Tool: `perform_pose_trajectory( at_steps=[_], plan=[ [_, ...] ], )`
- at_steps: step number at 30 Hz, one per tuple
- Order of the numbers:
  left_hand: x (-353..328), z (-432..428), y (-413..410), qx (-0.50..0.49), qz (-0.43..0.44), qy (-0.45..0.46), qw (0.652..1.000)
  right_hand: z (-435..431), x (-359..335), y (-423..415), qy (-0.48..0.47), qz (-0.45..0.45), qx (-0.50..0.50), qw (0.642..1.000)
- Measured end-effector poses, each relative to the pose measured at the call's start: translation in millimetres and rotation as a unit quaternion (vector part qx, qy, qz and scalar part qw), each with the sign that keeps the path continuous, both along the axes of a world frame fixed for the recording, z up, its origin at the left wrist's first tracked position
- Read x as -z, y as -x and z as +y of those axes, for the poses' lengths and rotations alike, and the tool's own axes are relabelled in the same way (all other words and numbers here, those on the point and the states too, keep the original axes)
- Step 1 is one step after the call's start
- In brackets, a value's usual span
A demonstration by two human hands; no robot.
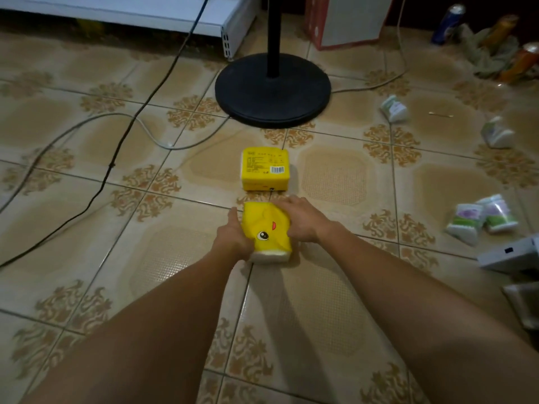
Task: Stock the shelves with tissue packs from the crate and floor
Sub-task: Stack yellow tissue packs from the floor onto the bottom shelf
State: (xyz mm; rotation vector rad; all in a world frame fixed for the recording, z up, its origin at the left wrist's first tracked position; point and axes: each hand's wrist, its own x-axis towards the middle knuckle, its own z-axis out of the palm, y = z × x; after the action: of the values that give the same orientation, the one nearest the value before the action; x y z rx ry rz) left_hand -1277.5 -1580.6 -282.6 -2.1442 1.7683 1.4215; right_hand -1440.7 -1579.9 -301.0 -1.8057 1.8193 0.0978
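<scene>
Black cable (116, 158): trails across floor tiles (73, 228), left. Left hand (233, 237): clasps duck-print tissue pack (267, 233) by its left side. Right hand (297, 220): fingers curled over the pack's top right. Plain yellow pack (264, 169): on the floor just beyond. Small green-white packs (481, 218): scattered far right.

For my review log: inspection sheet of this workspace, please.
Surface: tiled floor.
Job's things: duck pack between both hands; barcode pack just beyond it, apart; four small packs scattered right.
Clutter: cans and cloth, top right; white box, right edge.
Hands: left hand grips duck pack's left side; right hand grips its right, fingers over the top.
Cables: black cable, white cable on floor.
Surroundings: fan base; shelf, top left.
</scene>
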Motion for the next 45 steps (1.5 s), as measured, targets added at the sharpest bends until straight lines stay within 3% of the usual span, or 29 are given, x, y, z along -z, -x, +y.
perform_pose_trajectory(
  at_steps=[3,6,9,12,18,21,27,31,34,37,40,45],
  plan=[
    [-5.6,-3.7,0.9,-0.060,0.044,0.118,0.990,7.0,-13.2,12.2,0.022,0.115,0.070,0.991],
    [-7.4,-10.0,4.0,-0.060,0.049,0.127,0.989,16.3,-13.1,29.9,0.017,0.135,0.123,0.983],
    [-9.5,-2.3,8.5,0.022,0.033,0.065,0.997,20.5,-9.6,42.8,-0.003,-0.030,0.187,0.982],
    [-11.2,4.1,15.2,0.058,0.051,0.048,0.996,22.8,-12.1,38.7,-0.082,-0.226,0.256,0.936],
    [-15.6,1.4,24.2,0.077,0.026,0.089,0.993,19.1,-18.4,19.7,-0.107,-0.337,0.297,0.887],
    [-23.3,3.8,28.9,0.134,0.028,0.144,0.980,20.2,-28.6,35.7,-0.037,-0.282,0.297,0.912],
    [-43.7,15.3,76.4,0.221,0.097,0.235,0.942,53.7,-51.5,77.6,0.031,-0.311,0.381,0.870],
    [-52.8,30.9,124.3,0.288,0.169,0.271,0.903,99.3,-69.5,117.9,0.130,-0.147,0.425,0.884],
    [-74.6,44.2,167.6,0.350,0.225,0.316,0.852,140.4,-104.1,151.0,0.256,-0.079,0.473,0.840],
    [-93.6,66.6,207.2,0.396,0.283,0.339,0.805,185.1,-137.1,176.2,0.311,-0.014,0.500,0.808],
    [-107.5,91.4,236.0,0.417,0.317,0.374,0.766,223.6,-151.7,192.1,0.370,-0.008,0.522,0.768],
    [-131.6,128.3,265.8,0.417,0.359,0.432,0.714,272.3,-181.2,212.2,0.420,0.009,0.520,0.744]
  ],
)
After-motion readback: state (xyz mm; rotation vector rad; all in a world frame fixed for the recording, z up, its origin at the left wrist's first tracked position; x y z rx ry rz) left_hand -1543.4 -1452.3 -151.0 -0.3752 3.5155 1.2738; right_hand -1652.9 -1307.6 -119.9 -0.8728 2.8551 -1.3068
